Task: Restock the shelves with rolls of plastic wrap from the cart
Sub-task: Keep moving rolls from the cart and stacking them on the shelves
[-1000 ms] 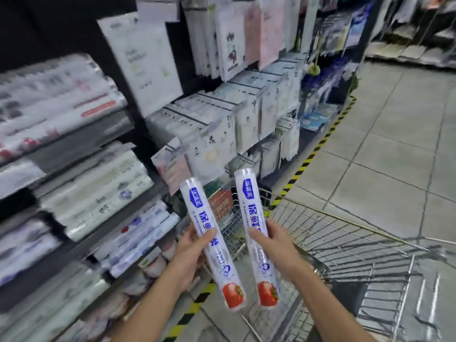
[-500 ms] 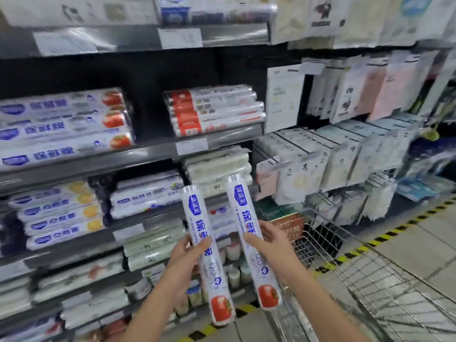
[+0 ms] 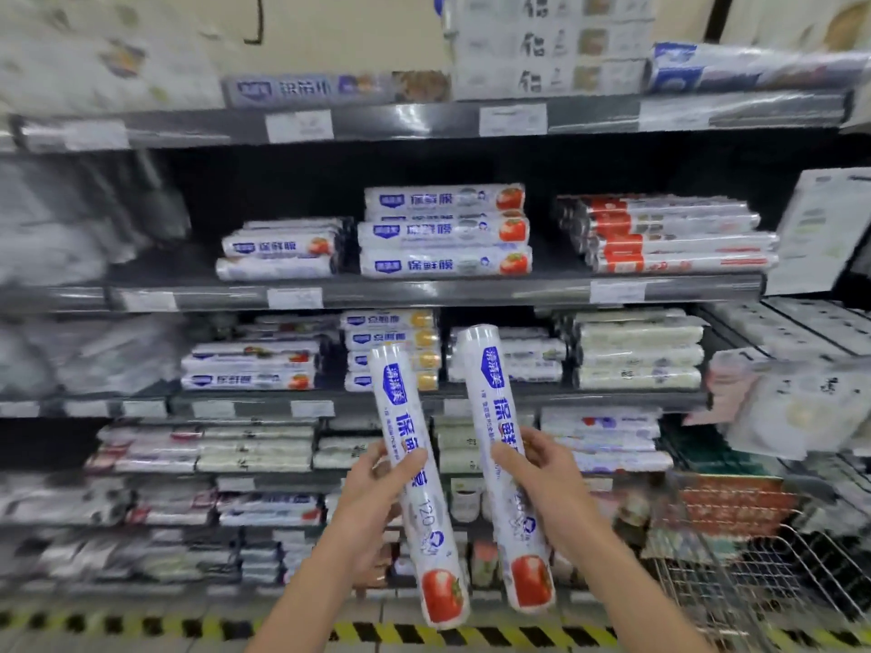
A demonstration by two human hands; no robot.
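I hold two white rolls of plastic wrap with blue labels and a red tomato at the lower end, both nearly upright in front of the shelves. My left hand [image 3: 377, 492] grips the left roll [image 3: 414, 487] at its middle. My right hand [image 3: 542, 478] grips the right roll [image 3: 506, 468] at its middle. Matching tomato rolls [image 3: 445, 235] lie stacked on the second shelf [image 3: 424, 289] straight ahead. The wire cart [image 3: 763, 572] stands at the lower right.
Shorter tomato rolls [image 3: 278, 256] lie left of the matching stack, red-labelled rolls [image 3: 669, 238] to its right. Lower shelves hold more wrap rolls [image 3: 391, 351]. Hanging packs [image 3: 792, 402] jut out at the right. Yellow-black floor tape [image 3: 141, 629] runs along the shelf base.
My view has swung left from the cart and aisle to face the shelves squarely. Both hands keep their grip on the rolls, which stay upright in front of me.
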